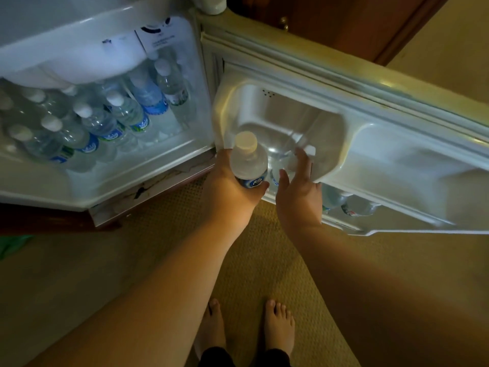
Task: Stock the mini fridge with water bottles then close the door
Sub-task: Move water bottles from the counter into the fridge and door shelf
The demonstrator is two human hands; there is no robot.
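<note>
The white mini fridge [111, 186] stands open at the left, and several capped water bottles [92, 120] fill its inside. Its door [370, 144] swings out to the right, with more bottles [354, 205] lying in the low door shelf. My left hand [227, 192] grips a water bottle [248, 160] with a white cap and blue label, held upright by the door's inner corner. My right hand [299, 189] reaches into the door shelf with straight fingers touching another bottle [308, 152] there, partly hidden behind the fingers.
Tan carpet [264, 247] covers the floor below, with my bare feet [251, 327] on it. A dark wooden cabinet [344, 25] stands behind the door. Something green [13, 245] lies at the left edge.
</note>
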